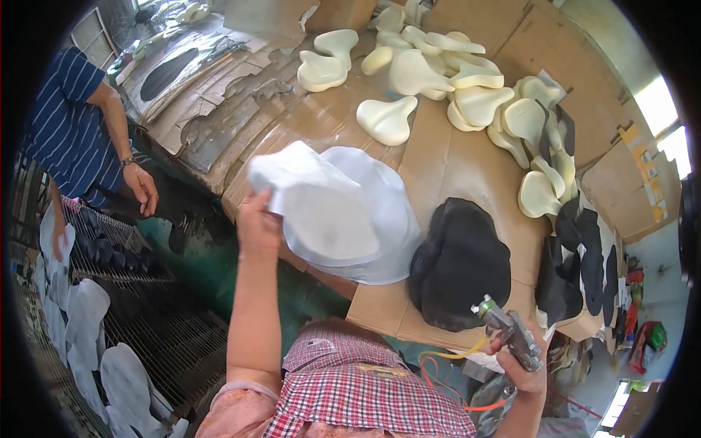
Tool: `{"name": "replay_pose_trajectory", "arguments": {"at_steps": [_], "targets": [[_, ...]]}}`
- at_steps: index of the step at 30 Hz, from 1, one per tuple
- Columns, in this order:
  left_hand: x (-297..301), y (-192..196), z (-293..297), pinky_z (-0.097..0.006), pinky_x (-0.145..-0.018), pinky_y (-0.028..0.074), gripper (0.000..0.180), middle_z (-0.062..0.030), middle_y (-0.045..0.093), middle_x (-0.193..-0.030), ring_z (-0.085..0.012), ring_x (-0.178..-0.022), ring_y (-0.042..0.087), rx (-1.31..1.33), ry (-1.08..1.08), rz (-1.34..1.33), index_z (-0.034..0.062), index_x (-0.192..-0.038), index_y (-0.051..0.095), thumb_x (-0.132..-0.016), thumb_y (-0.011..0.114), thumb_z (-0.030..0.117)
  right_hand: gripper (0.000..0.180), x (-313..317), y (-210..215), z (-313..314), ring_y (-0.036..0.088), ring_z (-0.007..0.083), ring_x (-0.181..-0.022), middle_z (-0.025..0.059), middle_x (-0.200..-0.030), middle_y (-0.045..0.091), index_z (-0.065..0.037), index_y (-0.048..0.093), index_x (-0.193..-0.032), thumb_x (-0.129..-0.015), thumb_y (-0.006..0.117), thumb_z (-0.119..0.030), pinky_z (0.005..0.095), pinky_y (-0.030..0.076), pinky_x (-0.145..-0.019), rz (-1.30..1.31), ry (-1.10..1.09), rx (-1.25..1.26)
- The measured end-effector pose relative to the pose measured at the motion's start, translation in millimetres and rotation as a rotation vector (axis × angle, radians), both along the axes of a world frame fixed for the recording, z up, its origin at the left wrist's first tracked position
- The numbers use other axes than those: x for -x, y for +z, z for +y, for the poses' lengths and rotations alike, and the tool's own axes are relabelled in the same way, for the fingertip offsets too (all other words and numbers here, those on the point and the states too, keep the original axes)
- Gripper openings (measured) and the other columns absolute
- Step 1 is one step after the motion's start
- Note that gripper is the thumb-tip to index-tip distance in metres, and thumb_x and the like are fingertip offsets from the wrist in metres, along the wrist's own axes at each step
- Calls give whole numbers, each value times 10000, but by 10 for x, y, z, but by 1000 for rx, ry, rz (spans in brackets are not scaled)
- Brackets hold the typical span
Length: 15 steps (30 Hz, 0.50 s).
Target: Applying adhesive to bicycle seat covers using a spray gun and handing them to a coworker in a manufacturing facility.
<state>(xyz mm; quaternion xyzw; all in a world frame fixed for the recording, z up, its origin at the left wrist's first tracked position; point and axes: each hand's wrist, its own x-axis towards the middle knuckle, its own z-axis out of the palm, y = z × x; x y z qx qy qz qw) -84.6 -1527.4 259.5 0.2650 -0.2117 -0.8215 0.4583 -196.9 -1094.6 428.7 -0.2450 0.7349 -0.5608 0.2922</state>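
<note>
The head view looks down on a cardboard-covered workbench, where the person's left hand is raised above the near edge and closed around the edge of a stack of thin white saddle-shaped sheets; the stack is lifted and tilted, its broad end hanging over the bench. The right hand, low at the right and well apart from the left, is wrapped tight around the grip of a grey metal spray gun whose nozzle points up and left toward a stack of black saddle-shaped covers lying flat on the cardboard just beside it. A yellow hose and an orange hose trail from the gun down toward the person's red-and-white checked apron. Farther back on the bench lies a loose spread of cream foam saddle pads, one cream pad lying apart from the rest and nearest the lifted sheets. At the right edge is another pile of black and white covers. On the left a second person in a blue striped shirt stands with one hand hanging by a wire rack, and more white cut pieces lie on the wire mesh below.
</note>
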Motion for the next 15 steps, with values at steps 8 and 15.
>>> {"name": "replay_pose_trajectory", "arguments": {"at_steps": [8, 15], "targets": [[-969, 566, -582, -422, -961, 442, 403, -143, 550, -1225, -273, -1087, 557, 199, 249, 145, 5, -1274, 459, -874, 499, 45, 487, -195, 93, -85, 582, 112, -759, 69, -857, 618, 53, 552, -1167, -702, 690, 14, 241, 468, -676, -107, -5, -65], [-1564, 474, -914, -474, -1022, 397, 499, -142, 431, -1366, -308, -1168, 504, 117, 331, 201, 16, -1363, 334, -879, 458, 34, 500, -203, 319, 83, 577, 98, -720, 55, -814, 629, 46, 556, -1164, -696, 700, -55, 229, 460, -662, 86, 27, -269]]}}
